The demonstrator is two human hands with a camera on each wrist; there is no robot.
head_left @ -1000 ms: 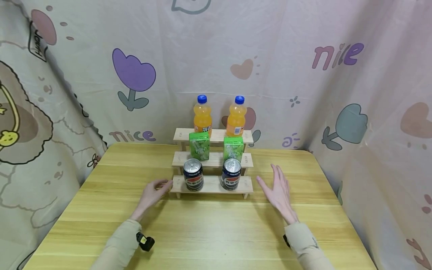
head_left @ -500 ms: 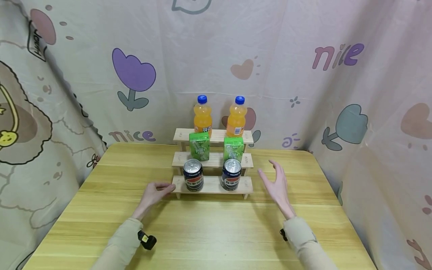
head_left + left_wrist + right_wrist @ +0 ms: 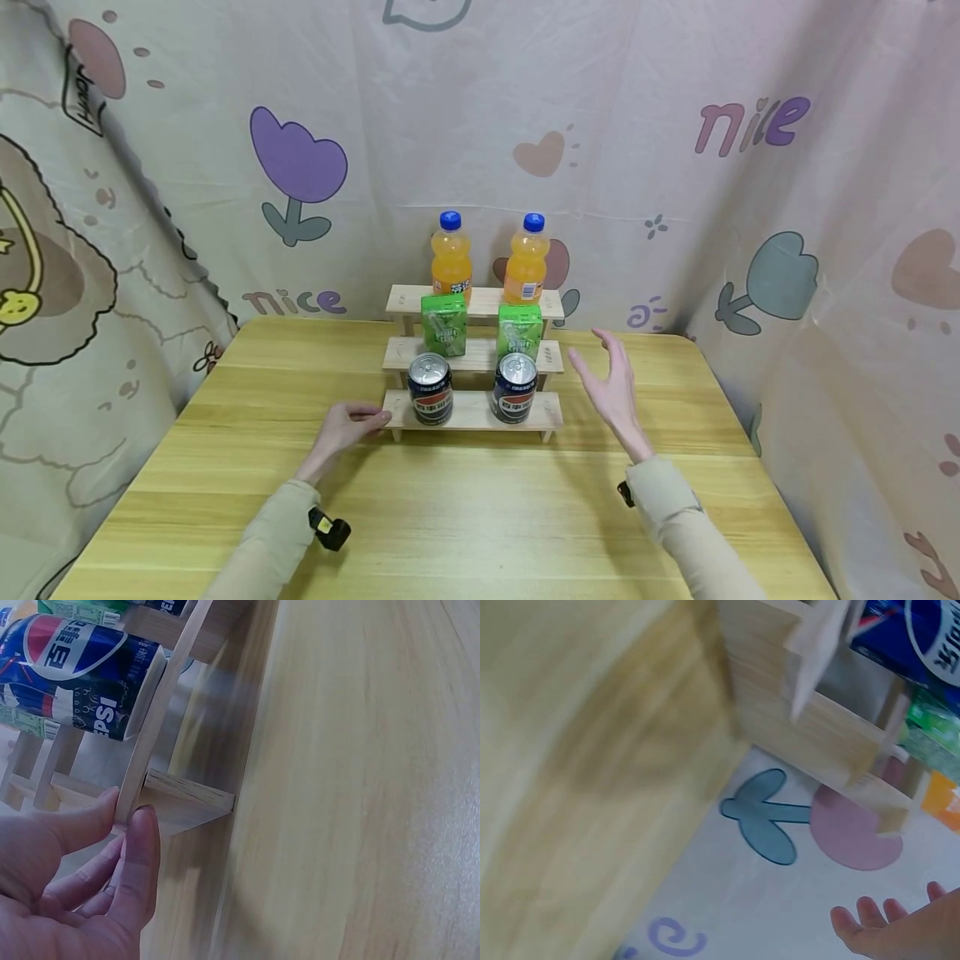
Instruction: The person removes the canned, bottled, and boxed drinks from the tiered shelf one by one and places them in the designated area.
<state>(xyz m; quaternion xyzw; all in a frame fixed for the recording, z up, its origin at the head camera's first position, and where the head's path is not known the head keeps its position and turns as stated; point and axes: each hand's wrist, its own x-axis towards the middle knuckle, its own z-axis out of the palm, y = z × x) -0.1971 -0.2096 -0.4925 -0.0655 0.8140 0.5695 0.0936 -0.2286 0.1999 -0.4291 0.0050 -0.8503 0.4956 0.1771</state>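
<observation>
A three-tier wooden display shelf (image 3: 472,410) stands near the table's back edge. Two dark blue Pepsi cans, left can (image 3: 431,396) and right can (image 3: 514,396), sit on its bottom tier. Behind them, the middle tier bears two green drink cartons, left carton (image 3: 444,329) and right carton (image 3: 519,327). Two orange soda bottles with blue caps, left bottle (image 3: 452,260) and right bottle (image 3: 527,262), stand on top. My left hand (image 3: 347,429) pinches the bottom tier's left end between thumb and fingers. Fingers spread, my right hand (image 3: 613,390) is beside the shelf's right side, apart from it.
The wooden table (image 3: 480,517) extends in front of the shelf and to both sides. A printed curtain (image 3: 615,167) hangs right behind the table and along its sides. Small black cameras, one left (image 3: 328,529) and one right (image 3: 626,493), sit at the sleeve cuffs.
My left hand has moved slightly right and now pinches the shelf's end. My right hand has moved farther back along the shelf's side, its fingers bending a little more.
</observation>
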